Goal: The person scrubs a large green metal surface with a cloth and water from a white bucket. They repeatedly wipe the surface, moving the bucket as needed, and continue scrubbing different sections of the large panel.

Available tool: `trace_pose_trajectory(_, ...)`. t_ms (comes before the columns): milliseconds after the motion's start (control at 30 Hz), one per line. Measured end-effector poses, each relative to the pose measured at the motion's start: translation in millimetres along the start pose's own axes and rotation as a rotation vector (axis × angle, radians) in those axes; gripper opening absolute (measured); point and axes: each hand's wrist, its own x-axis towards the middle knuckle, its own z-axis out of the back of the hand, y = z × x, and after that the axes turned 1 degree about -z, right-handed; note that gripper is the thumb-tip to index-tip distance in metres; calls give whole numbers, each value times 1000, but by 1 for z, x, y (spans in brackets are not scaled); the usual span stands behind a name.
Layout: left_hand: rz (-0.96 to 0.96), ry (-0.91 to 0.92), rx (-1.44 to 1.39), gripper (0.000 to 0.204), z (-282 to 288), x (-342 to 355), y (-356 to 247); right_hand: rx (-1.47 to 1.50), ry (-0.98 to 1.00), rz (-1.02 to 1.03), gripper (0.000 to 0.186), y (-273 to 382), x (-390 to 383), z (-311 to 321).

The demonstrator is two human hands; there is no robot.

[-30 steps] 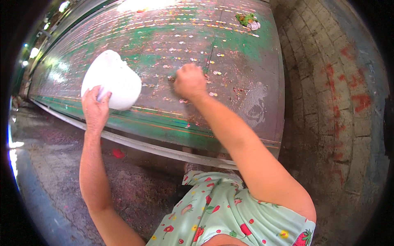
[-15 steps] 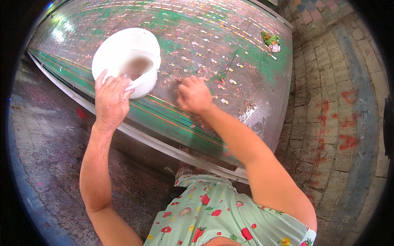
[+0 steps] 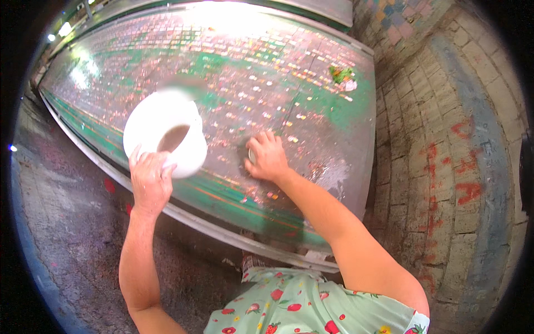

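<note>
My left hand grips the near rim of a white bucket-like container. The container is tilted over a wide, wet table, and a brownish shadow or liquid shows in its opening. Just beyond its far rim is a greyish smear, too blurred to name. To the right, my right hand is low over the table, fingers curled. A small pale thing shows at its thumb side; its kind is unclear. The green and grey tabletop is dotted with small pale and coloured spots.
A green and orange leafy bunch with something white lies near the table's right end. A pale raised edge runs along the near side. Stone paving with red painted marks lies to the right. Bright glare covers the far side.
The white container has come lower and tipped differently; a blurred smear now shows beyond it. My right hand has turned, and its fingers have spread from a fist. The view has shifted slightly.
</note>
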Motion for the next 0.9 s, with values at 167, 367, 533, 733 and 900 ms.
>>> trace_pose_trajectory(167, 64, 16, 4, 28, -12, -9, -70, 191, -200, 38, 43, -42, -27, 52)
trace_pose_trajectory(367, 141, 9, 91, 31, -32, -28, -181, 27, -472, -181, 37, -192, -132, 171)
trace_pose_trajectory(533, 227, 24, 138, 36, -51, -19, -254, -150, -410, -410, 33, -313, -349, 314)
trace_pose_trajectory(733, 220, 18, 191, 36, -76, 3, -304, -301, -158, -964, 30, -344, -657, 427)
trace_pose_trajectory(900, 323, 60, 260, 38, -100, 28, -322, -441, -89, -1392, 26, -332, -815, 475)
